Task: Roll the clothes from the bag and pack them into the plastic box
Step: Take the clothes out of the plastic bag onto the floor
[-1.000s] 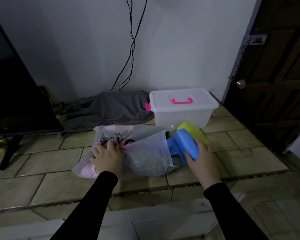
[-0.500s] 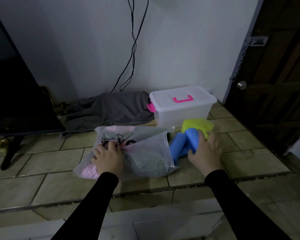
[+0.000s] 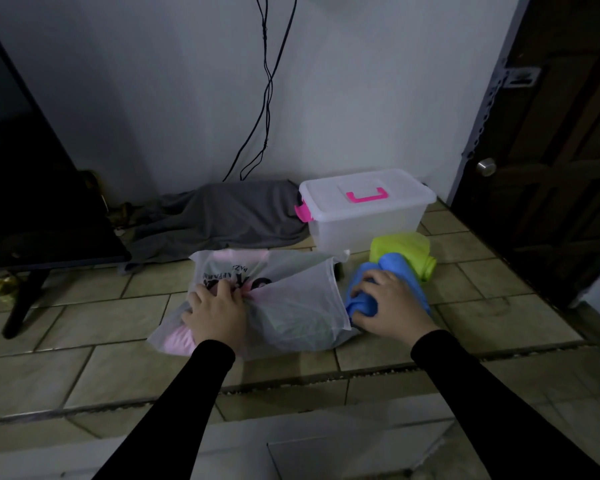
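Note:
A translucent white plastic bag (image 3: 291, 306) with dark print lies on the tiled floor, pink and grey clothes showing through it. My left hand (image 3: 217, 308) is clenched on a bunch of the bag's top. Just right of the bag's mouth lies a blue garment (image 3: 390, 271), and my right hand (image 3: 390, 308) grips its near end on the floor. A lime green garment (image 3: 400, 249) rests behind the blue one. The clear plastic box (image 3: 364, 225) with a white lid and pink handle stands shut by the wall, behind the clothes.
A grey cloth (image 3: 219, 220) is heaped along the wall left of the box. A dark TV on a stand (image 3: 32, 202) fills the left side. A dark wooden door (image 3: 551, 168) stands at right. Black cables (image 3: 264, 98) hang down the wall.
My right hand has lowered the blue and green garments from the air onto the floor in front of the box and shifted its grip to the blue one's near end. The left hand stayed on the bag.

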